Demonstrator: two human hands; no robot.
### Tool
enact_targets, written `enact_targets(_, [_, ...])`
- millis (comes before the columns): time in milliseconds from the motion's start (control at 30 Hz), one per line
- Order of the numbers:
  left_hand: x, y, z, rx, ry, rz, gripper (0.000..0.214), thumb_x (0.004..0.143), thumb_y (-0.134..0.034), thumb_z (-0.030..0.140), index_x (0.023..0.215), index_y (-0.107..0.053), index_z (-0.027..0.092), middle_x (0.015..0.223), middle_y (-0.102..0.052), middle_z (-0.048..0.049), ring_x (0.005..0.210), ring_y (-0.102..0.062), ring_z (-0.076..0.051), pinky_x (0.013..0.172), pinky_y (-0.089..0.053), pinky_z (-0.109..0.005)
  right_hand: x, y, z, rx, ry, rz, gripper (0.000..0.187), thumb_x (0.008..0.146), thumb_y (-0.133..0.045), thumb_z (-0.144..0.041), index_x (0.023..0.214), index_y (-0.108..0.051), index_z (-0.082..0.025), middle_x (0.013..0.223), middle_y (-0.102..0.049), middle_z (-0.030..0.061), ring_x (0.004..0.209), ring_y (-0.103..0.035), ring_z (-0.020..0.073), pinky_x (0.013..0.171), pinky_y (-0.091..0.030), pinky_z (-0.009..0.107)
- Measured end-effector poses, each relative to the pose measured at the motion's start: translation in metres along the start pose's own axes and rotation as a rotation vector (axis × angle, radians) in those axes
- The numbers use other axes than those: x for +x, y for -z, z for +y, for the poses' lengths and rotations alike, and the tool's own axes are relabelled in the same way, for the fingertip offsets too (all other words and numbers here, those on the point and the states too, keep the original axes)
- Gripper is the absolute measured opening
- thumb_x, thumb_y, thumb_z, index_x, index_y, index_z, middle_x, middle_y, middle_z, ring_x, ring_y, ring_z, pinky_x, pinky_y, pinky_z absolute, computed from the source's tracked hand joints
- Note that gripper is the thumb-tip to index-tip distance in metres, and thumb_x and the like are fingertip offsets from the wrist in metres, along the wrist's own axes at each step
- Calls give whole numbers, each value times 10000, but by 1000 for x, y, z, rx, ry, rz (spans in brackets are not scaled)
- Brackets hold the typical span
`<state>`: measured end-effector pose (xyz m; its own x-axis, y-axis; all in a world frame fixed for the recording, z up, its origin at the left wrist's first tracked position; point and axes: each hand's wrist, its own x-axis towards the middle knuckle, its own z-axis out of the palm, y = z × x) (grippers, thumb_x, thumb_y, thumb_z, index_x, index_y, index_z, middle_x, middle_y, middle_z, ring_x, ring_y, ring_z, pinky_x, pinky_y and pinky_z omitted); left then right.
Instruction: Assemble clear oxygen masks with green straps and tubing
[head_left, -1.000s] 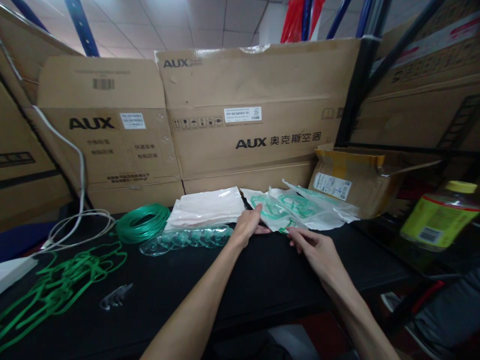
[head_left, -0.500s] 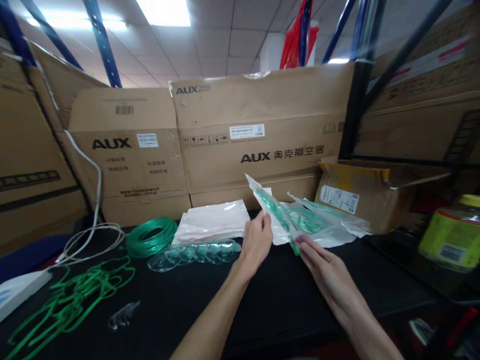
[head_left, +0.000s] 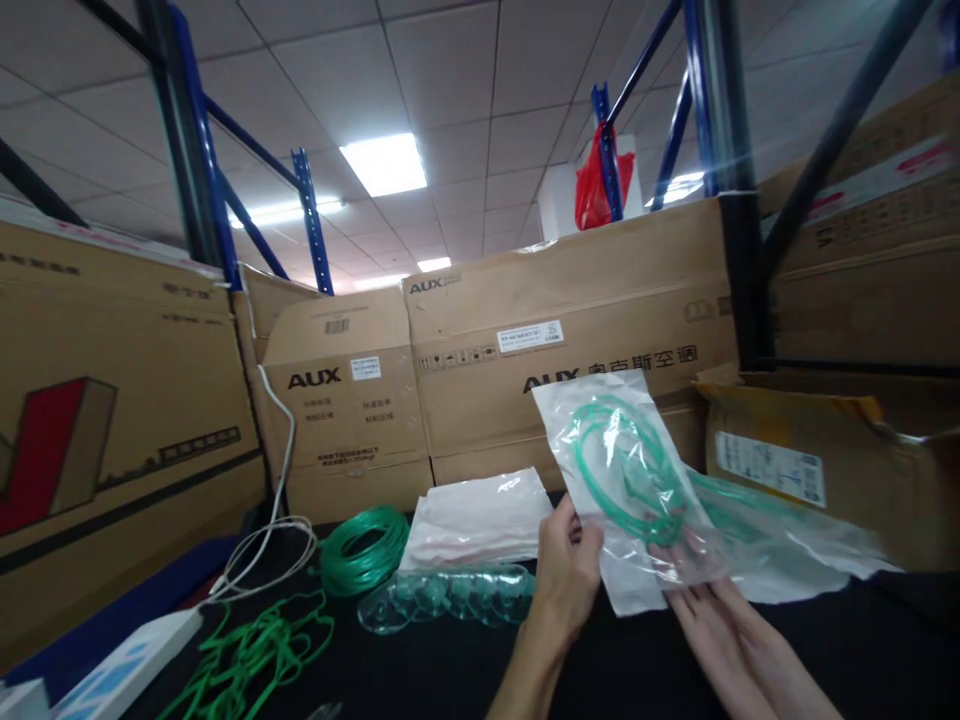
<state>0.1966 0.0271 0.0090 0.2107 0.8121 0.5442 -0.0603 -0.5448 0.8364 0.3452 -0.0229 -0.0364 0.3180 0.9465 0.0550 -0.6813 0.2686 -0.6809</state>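
Note:
My left hand [head_left: 568,572] grips the lower left edge of a clear plastic bag [head_left: 626,480] that holds coiled green tubing, lifted upright above the black table [head_left: 465,670]. My right hand [head_left: 716,625] supports the same bag from below and behind, its fingers stretched under the plastic. More filled bags [head_left: 780,545] lie behind on the table to the right.
A stack of empty white bags [head_left: 480,515], a row of clear masks [head_left: 450,595], a coil of green tubing [head_left: 364,550] and loose green straps [head_left: 255,650] lie to the left. AUX cardboard boxes [head_left: 570,330] wall the back. An open carton [head_left: 825,460] stands at right.
Both hands have lifted the filled bag off the pile and turned it flat toward me. The camera has tilted upward, showing more ceiling.

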Motion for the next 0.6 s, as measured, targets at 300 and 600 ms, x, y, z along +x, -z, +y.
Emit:
enact_targets(300, [11,19,6,-22,272,-37,290,760,-573,432,627,-550,175,606,-535,-13,573,-515,-165,528,-441,-266,9,-10,-4,18,-32,11,658,571,-939,-339,1179,-696,-281,1334,-699,84,1197,-683,332,961,-601,449])
enact_targets(600, [9,30,7,313,289,55,815,976,-195,701,388,-489,219,359,-428,-26,415,-498,-170,645,-487,-314,23,7,2,-79,-46,45,521,755,-823,-460,1217,-682,-266,1187,-764,111,941,-778,316,826,-646,461])
